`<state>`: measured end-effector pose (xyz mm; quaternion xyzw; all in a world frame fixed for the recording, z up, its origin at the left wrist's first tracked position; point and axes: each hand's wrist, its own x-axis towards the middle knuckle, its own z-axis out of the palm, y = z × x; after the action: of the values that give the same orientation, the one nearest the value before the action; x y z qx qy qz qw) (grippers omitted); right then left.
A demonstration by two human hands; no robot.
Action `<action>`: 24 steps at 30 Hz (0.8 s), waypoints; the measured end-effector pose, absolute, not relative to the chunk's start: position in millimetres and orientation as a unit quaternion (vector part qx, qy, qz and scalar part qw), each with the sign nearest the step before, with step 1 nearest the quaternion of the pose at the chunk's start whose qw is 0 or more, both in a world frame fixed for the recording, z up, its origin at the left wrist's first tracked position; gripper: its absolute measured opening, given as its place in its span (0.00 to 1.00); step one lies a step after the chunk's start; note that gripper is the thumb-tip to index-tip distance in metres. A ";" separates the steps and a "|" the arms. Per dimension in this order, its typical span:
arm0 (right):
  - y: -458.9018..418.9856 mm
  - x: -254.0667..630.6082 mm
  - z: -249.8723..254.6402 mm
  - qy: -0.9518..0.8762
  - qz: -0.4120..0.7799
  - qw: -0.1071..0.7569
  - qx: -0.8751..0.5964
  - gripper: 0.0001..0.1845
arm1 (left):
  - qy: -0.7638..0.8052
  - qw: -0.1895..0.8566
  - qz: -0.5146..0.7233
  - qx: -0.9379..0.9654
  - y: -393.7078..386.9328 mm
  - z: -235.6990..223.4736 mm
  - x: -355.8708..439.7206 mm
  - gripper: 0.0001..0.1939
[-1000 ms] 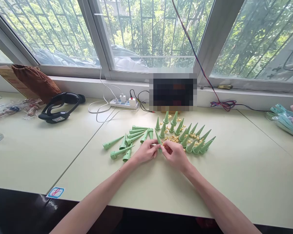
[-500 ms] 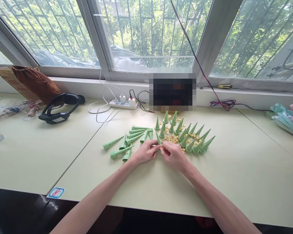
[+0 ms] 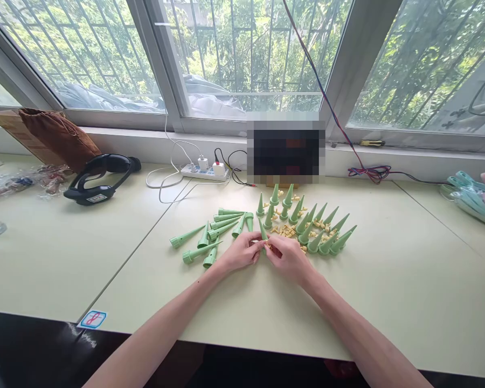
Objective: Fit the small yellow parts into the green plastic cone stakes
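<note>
My left hand (image 3: 246, 250) is closed on a green plastic watering spike (image 3: 263, 229), which stands point up, its lower end partly hidden by the fingers. My right hand (image 3: 286, 255) pinches a small yellow valve (image 3: 268, 246) against the spike's side; most of the valve is covered by fingertips. Behind the right hand lies a pile of loose yellow valves (image 3: 283, 230). To the right, several green spikes (image 3: 313, 243) stand upright, with yellow valves showing on some. Left of my hands, several more green spikes (image 3: 222, 230) lie or lean in a loose group.
A power strip (image 3: 205, 172) with white cables sits at the back. A blurred dark screen (image 3: 286, 153) stands behind the spikes. Further left are a black headset (image 3: 101, 180) and a brown pouch (image 3: 60, 137). Bagged teal and pink items (image 3: 475, 195) lie far right, near bundled wires (image 3: 372, 173).
My right fingers have shifted slightly at the spike's side, and more of the yellow valve shows between them. The left hand and the spike stay in place.
</note>
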<state>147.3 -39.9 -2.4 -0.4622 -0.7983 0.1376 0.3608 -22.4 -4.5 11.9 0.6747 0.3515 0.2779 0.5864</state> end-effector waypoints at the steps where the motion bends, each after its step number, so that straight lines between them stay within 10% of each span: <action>1: -40.0 147.2 -2.3 -0.798 0.137 0.361 -0.463 0.14 | 0.352 0.585 0.276 0.676 -4.4 11.8 -22.4 0.19; 24: -30.6 162.0 -2.3 -0.687 0.122 0.460 -0.548 0.17 | 0.479 0.329 0.330 0.744 -8.5 5.0 -20.9 0.19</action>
<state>162.0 -30.6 -2.3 -0.5484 -0.6875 0.1219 0.4603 -20.9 -8.5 5.0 0.7438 0.4791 0.3300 0.3291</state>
